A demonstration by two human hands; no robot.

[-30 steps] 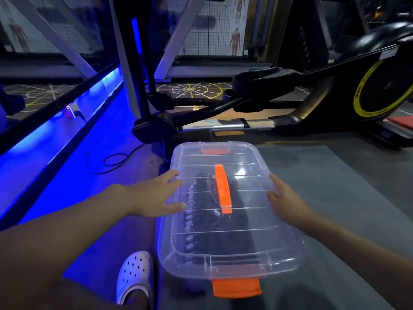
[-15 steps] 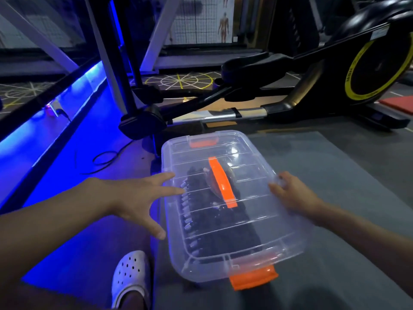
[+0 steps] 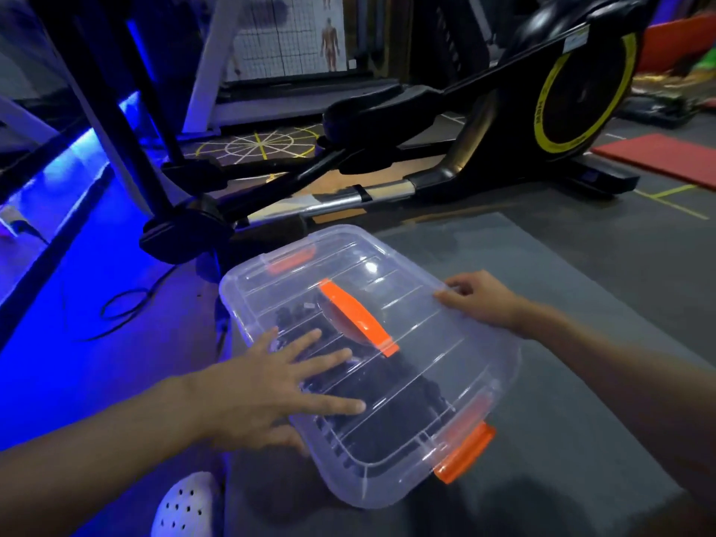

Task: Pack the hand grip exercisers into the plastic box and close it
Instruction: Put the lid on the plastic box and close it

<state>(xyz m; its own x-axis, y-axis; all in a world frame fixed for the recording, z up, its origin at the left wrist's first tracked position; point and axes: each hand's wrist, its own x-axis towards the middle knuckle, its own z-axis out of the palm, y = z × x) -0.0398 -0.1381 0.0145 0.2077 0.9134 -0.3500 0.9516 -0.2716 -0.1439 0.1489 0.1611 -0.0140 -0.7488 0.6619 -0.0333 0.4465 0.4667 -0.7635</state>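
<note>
**Both hands on the lidded box**

The clear plastic box (image 3: 387,486) lies on a grey floor mat (image 3: 581,343), set at a slant so that its long sides run from upper left to lower right. Its transparent lid (image 3: 426,323) sits on top. An orange carry handle (image 3: 356,317) runs along the middle of the lid. The hand grip exercisers (image 3: 387,393) show through the lid as a dark mass inside, mostly under the near half.

The left hand (image 3: 279,385) lies flat on the near left part of the lid. Its fingers are straight and spread and hold nothing, and its thumb hangs over the box's left edge. The right hand (image 3: 480,300) is at the opposite long side, with its fingers curled over the lid's rim. The orange handle lies between the two hands, and neither hand touches it.

An orange latch (image 3: 465,453) juts out from the near end of the box, well apart from both hands. A second orange latch (image 3: 288,261) sits at the far end.

Behind the box stands a black elliptical trainer (image 3: 503,110) with a yellow-ringed wheel. A white perforated clog (image 3: 186,505) shows at the lower left, and a dark cable (image 3: 124,308) loops over the blue-lit floor. A red mat (image 3: 666,157) lies to the far right.
</note>
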